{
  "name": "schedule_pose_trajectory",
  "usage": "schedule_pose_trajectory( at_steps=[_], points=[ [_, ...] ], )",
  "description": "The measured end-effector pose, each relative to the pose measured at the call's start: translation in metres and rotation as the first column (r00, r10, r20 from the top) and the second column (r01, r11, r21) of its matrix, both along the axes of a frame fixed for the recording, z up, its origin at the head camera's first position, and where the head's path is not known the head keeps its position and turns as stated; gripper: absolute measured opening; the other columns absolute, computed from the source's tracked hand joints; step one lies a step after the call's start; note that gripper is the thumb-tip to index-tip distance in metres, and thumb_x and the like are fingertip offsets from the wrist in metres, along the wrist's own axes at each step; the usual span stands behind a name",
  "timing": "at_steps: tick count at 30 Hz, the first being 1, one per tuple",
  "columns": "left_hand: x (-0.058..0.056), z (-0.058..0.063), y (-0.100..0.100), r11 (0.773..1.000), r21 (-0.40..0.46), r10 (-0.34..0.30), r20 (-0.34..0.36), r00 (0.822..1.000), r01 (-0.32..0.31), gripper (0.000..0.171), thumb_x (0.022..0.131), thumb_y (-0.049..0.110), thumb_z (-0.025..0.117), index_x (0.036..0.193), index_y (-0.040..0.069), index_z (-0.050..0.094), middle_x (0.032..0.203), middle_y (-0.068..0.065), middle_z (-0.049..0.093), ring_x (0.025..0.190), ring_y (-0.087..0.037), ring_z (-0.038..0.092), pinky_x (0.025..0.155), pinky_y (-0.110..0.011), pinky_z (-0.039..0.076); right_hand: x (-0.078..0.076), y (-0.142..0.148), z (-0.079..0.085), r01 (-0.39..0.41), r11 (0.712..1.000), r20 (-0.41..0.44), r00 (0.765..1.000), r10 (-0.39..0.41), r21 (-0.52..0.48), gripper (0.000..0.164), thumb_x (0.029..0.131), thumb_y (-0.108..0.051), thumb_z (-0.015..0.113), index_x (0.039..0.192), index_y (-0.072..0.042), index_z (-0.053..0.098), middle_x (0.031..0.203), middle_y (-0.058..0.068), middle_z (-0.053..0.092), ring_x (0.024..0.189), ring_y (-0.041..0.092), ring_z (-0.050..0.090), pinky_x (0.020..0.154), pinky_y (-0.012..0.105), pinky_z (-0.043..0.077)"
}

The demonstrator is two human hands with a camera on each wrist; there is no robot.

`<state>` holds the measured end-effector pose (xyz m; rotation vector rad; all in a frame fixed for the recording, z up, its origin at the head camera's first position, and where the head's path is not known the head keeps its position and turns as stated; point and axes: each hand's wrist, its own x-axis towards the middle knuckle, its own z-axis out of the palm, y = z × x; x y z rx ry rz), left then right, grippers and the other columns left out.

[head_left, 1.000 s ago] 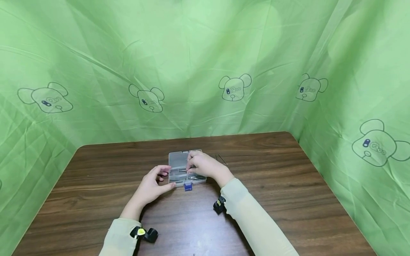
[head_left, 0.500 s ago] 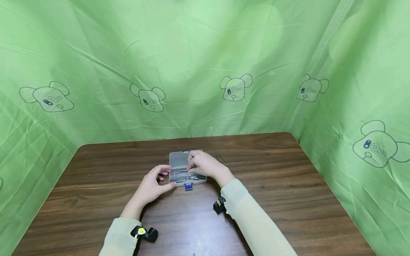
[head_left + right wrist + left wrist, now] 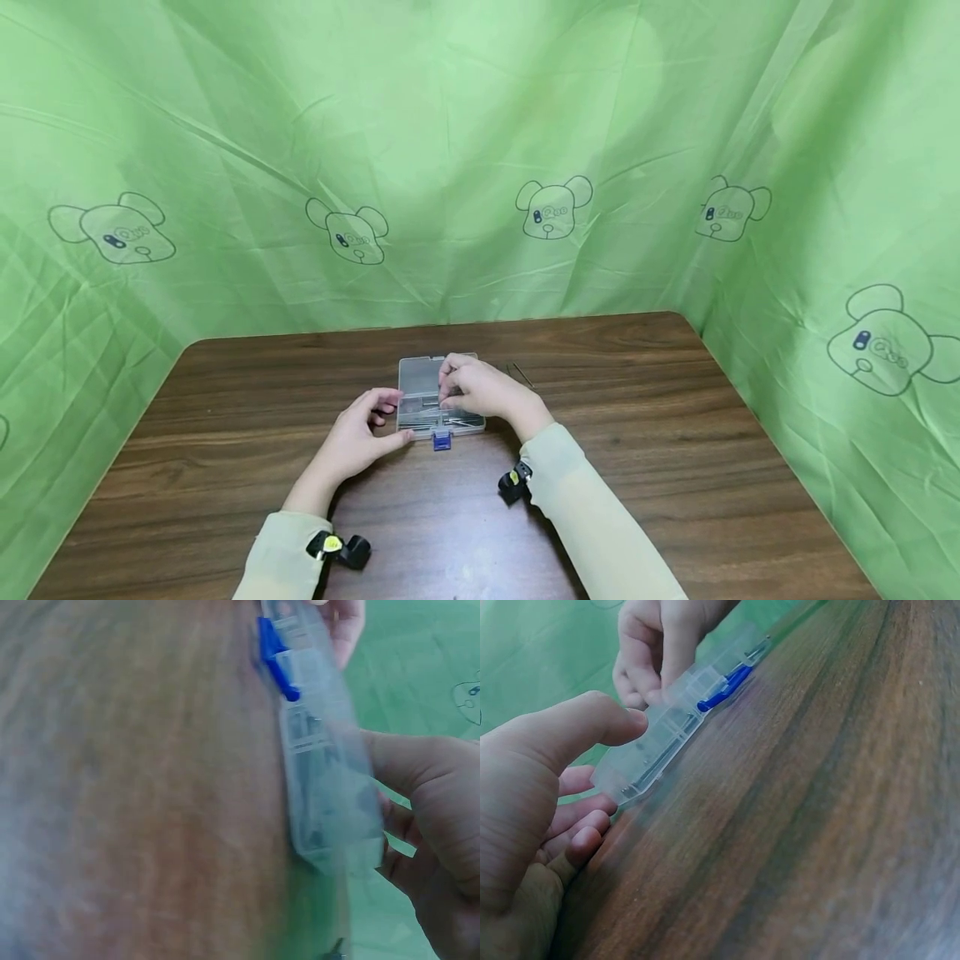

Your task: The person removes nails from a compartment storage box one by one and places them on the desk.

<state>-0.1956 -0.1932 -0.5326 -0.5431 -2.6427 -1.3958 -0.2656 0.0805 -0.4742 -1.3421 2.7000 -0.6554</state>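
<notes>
A clear plastic compartment case (image 3: 417, 412) lies on the table with its lid (image 3: 417, 375) laid back and a blue latch (image 3: 442, 442) at the front. Thin metal rods (image 3: 463, 422) lie inside. My left hand (image 3: 356, 435) holds the case's left end, thumb at the front corner and index finger at the left side; the left wrist view shows its thumb (image 3: 615, 724) against the case. My right hand (image 3: 476, 387) reaches over the case from the right, its bent fingertips down in a rear compartment. Whether they pinch a rod is hidden.
Thin metal rods (image 3: 522, 376) lie on the wood-grain table (image 3: 637, 467) just right of the case, behind the right wrist. A green cloth curtain (image 3: 450, 125) with printed bear heads stands around the back and sides.
Both hands stay nearly where they were at the case. The right fingertips shift only slightly in the rear compartment, and the whole view drifts a little.
</notes>
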Motion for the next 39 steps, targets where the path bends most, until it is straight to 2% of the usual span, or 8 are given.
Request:
schedule_pose_trajectory(
  at_steps=[7, 11, 17, 23, 27, 30, 34, 39],
  points=[
    [0.0, 0.001, 0.0, 1.0, -0.007, 0.008, -0.015, 1.0, -0.008, 0.061, 0.082, 0.023, 0.099, 0.135, 0.011, 0.069, 0.117, -0.001, 0.072, 0.105, -0.021, 0.068, 0.088, -0.034, 0.057, 0.002, 0.009, 0.017, 0.032, 0.996, 0.066, 0.997, -0.027, -0.089, 0.007, 0.102, -0.019, 0.08, 0.099, -0.012, 0.082, 0.121, 0.002, 0.064, 0.113, 0.017, 0.064, 0.103, 0.032, 0.053],
    [0.0, 0.001, 0.001, 1.0, -0.002, 0.007, -0.018, 1.0, -0.007, 0.062, 0.081, 0.021, 0.099, 0.134, 0.009, 0.069, 0.116, -0.002, 0.072, 0.105, -0.022, 0.067, 0.087, -0.033, 0.056, 0.006, 0.021, 0.026, 0.058, 0.985, 0.065, 0.997, -0.048, -0.164, 0.007, 0.103, -0.017, 0.078, 0.102, -0.011, 0.08, 0.123, 0.005, 0.071, 0.119, 0.022, 0.067, 0.106, 0.036, 0.054],
    [0.0, 0.0, 0.001, 1.0, -0.006, 0.006, -0.017, 1.0, -0.006, 0.062, 0.081, 0.02, 0.099, 0.135, 0.009, 0.069, 0.119, -0.004, 0.073, 0.106, -0.022, 0.067, 0.087, -0.032, 0.056, 0.008, 0.051, 0.023, 0.15, 0.939, 0.068, 0.988, -0.135, -0.309, 0.007, 0.104, -0.016, 0.076, 0.107, -0.009, 0.078, 0.121, 0.008, 0.073, 0.116, 0.025, 0.067, 0.103, 0.042, 0.054],
    [0.001, 0.0, 0.001, 1.0, -0.008, 0.008, -0.011, 1.0, -0.009, 0.062, 0.082, 0.021, 0.098, 0.135, 0.008, 0.069, 0.119, -0.004, 0.073, 0.106, -0.022, 0.067, 0.088, -0.033, 0.056, 0.004, 0.09, 0.02, 0.359, 0.854, 0.216, 0.931, -0.296, -0.378, 0.01, 0.106, -0.02, 0.074, 0.113, -0.013, 0.076, 0.106, -0.001, 0.071, 0.093, 0.016, 0.064, 0.081, 0.034, 0.055],
    [0.001, -0.001, 0.002, 1.0, -0.01, 0.008, -0.003, 1.0, -0.008, 0.062, 0.082, 0.021, 0.098, 0.135, 0.009, 0.068, 0.119, -0.004, 0.073, 0.106, -0.022, 0.067, 0.088, -0.033, 0.056, 0.004, 0.113, 0.017, 0.449, 0.807, 0.287, 0.889, -0.357, -0.384, 0.012, 0.107, -0.021, 0.073, 0.115, -0.012, 0.075, 0.102, 0.001, 0.074, 0.09, 0.017, 0.064, 0.081, 0.034, 0.054],
    [0.001, -0.001, 0.002, 1.0, -0.012, 0.006, 0.004, 1.0, -0.006, 0.063, 0.082, 0.022, 0.099, 0.136, 0.01, 0.068, 0.118, -0.003, 0.073, 0.106, -0.022, 0.067, 0.089, -0.033, 0.056, 0.006, 0.127, 0.012, 0.494, 0.778, 0.325, 0.864, -0.385, -0.389, 0.014, 0.107, -0.02, 0.072, 0.117, -0.01, 0.075, 0.105, 0.01, 0.077, 0.091, 0.021, 0.066, 0.081, 0.033, 0.053],
    [0.0, -0.002, 0.002, 1.0, -0.012, 0.005, 0.007, 1.0, -0.005, 0.063, 0.082, 0.023, 0.099, 0.136, 0.01, 0.068, 0.119, -0.004, 0.073, 0.106, -0.022, 0.068, 0.089, -0.034, 0.056, 0.007, 0.137, 0.003, 0.531, 0.756, 0.375, 0.837, -0.397, -0.383, 0.021, 0.109, -0.018, 0.07, 0.124, -0.004, 0.074, 0.113, 0.021, 0.076, 0.094, 0.028, 0.068, 0.081, 0.031, 0.053],
    [0.002, -0.001, 0.001, 1.0, -0.004, 0.01, 0.006, 1.0, -0.01, 0.062, 0.083, 0.025, 0.098, 0.136, 0.011, 0.069, 0.119, -0.004, 0.072, 0.107, -0.023, 0.067, 0.089, -0.034, 0.056, 0.008, 0.14, -0.006, 0.568, 0.737, 0.428, 0.806, -0.408, -0.366, 0.026, 0.11, -0.017, 0.068, 0.128, 0.002, 0.072, 0.116, 0.024, 0.075, 0.095, 0.03, 0.068, 0.081, 0.031, 0.052]
  ],
)
